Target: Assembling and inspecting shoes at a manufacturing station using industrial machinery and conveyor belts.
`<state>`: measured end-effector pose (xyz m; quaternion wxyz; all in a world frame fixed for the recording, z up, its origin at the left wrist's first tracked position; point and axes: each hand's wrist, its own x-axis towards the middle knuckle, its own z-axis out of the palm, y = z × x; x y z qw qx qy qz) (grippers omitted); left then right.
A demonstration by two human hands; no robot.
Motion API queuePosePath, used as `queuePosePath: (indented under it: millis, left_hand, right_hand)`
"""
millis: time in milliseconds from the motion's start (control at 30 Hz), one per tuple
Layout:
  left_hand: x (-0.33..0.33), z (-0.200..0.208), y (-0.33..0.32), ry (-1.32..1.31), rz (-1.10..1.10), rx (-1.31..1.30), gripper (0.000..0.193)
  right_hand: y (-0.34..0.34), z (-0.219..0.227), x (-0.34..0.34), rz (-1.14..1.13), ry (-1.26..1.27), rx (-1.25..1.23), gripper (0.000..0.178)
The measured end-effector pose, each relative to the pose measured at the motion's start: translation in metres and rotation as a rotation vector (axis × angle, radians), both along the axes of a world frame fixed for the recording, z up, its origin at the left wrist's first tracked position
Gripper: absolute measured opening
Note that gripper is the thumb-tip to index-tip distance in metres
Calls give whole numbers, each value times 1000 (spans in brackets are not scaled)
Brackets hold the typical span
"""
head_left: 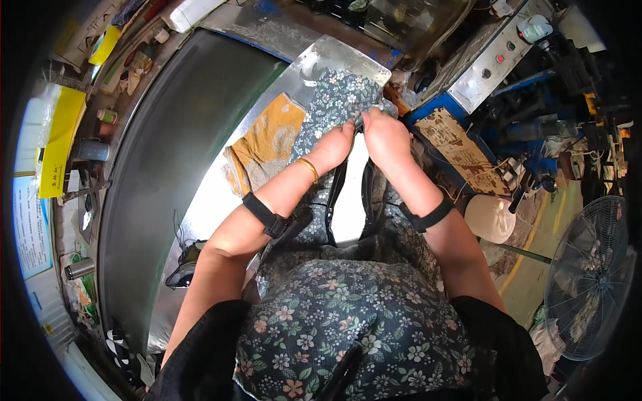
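A shoe-shaped piece with a long white surface (350,194) and black edges rests on my lap, its narrow end pointing away from me. My left hand (334,144) is closed at the left of its far end, thumb and fingers pinched together. From the right, my right hand (386,138) pinches the same far end, its knuckles almost meeting the left ones. What exactly lies between the fingertips is hidden. Under and beyond the hands spreads dark floral cloth (338,93). An orange patterned cloth (271,137) lies just left of my left hand.
A dark conveyor belt (174,127) runs along the left beside a metal surface. A black shoe-like piece (186,267) sits near my left forearm. On the right are a control box with buttons (491,70), a pale container (490,219) and a caged fan (592,277).
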<state>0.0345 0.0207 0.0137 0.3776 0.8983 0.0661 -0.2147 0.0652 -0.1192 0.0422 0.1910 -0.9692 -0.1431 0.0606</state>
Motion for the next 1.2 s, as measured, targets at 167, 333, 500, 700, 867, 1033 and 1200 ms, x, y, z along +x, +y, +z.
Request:
queuePosePath:
  millis: [167,333,500,700,867,1033,1200]
  left_hand:
    - [-22,14,3,284,443,-1274,31]
    - [-56,49,35,223,396,-1539,36]
    - [-148,115,17,-721,-4,-738,55]
    - [-196,130,15,-764,-224,-558,68]
    - [-196,124,10,-861,-201,-613,61]
    - [-195,117,13,-805,-124,-637,54]
    - [-86,67,33,-322,316,-1093,36]
  right_hand:
    - [-16,-45,-18,-192,222,1107,27]
    - [-8,11,-90,-106,411,1229,54]
    - [-5,79,-142,459,484,1372,118]
    - [-23,98,-166,804,78,1043,85]
    - [-25,93,-171,766,59,1038,67]
    - [-13,97,-160,752,136,1085,52]
    - [9,29,-98,204,147,1211,67]
